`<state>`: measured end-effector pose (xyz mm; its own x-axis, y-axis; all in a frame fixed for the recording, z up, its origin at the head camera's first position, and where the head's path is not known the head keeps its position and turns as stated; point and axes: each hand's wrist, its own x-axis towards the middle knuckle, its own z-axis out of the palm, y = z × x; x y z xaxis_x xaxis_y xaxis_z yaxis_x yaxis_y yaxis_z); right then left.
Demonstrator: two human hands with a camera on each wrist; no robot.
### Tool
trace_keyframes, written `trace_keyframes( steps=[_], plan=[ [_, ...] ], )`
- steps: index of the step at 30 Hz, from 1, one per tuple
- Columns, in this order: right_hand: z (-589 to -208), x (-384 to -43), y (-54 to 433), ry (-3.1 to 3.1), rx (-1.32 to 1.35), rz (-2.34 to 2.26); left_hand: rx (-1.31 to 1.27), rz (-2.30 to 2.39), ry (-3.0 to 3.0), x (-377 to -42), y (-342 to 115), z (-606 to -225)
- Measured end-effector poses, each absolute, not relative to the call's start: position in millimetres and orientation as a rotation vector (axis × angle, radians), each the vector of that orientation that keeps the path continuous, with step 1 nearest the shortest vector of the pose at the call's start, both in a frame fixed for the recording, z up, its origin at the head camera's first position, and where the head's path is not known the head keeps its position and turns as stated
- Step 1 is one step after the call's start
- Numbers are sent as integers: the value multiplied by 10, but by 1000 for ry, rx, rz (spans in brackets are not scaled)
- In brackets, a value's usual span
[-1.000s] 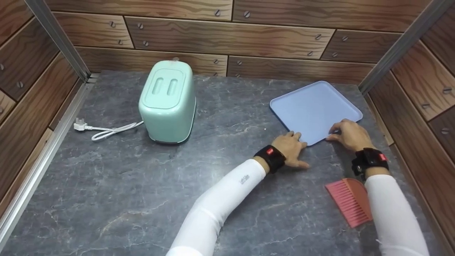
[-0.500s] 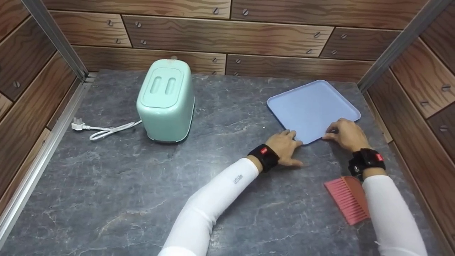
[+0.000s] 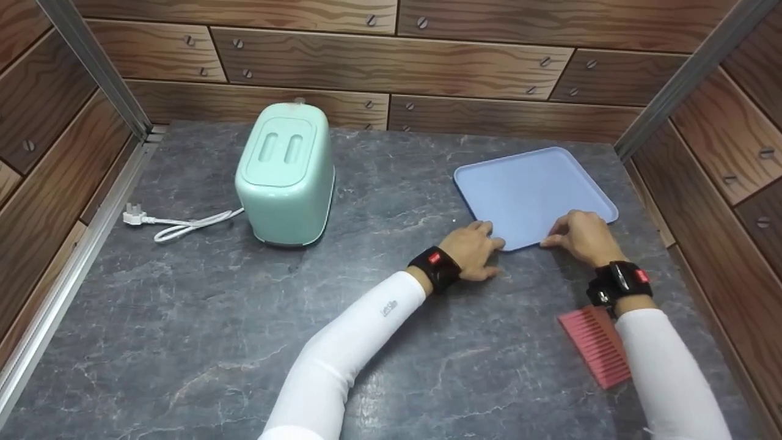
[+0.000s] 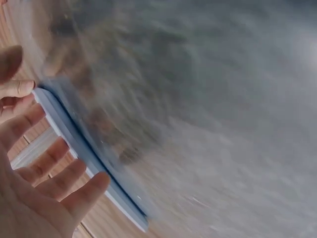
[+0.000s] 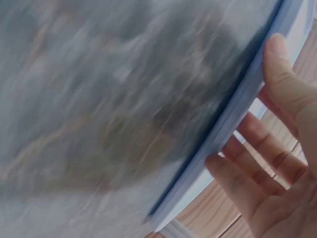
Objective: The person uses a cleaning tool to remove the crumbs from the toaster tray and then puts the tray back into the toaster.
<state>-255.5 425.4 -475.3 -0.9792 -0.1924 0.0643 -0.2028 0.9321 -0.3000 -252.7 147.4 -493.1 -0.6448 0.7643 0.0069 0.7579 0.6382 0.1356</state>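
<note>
A light blue rectangular tray (image 3: 525,189) lies flat at the back right of the table. My left hand (image 3: 469,249) is at its near left corner, fingers straight and spread, touching the rim; the left wrist view shows the fingertips (image 4: 101,181) along that edge. My right hand (image 3: 586,235) pinches the tray's near edge. In the right wrist view its thumb (image 5: 277,54) presses the rim from outside, with the other fingers over the top of it. A small brush with pink bristles (image 3: 595,345) lies under the right forearm, its back part hidden by the sleeve.
A mint green toaster (image 3: 284,177) stands at the back left. Its white cord and plug (image 3: 134,215) lie to its left on the dark marbled table (image 3: 201,330). Wood-patterned walls (image 3: 305,58) enclose the back and both sides.
The tray has turned a little and slid slightly toward the left and nearer, with both hands moving along at its edge. The toaster and brush stay put.
</note>
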Motion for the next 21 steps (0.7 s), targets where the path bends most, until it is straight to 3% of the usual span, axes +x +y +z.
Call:
trace_keyframes(
  steps=[21],
  plan=[
    [-4839, -2361, 3707, -2930, 189, 460, 1184, 76, 3010, -2619, 1278, -4944]
  ],
)
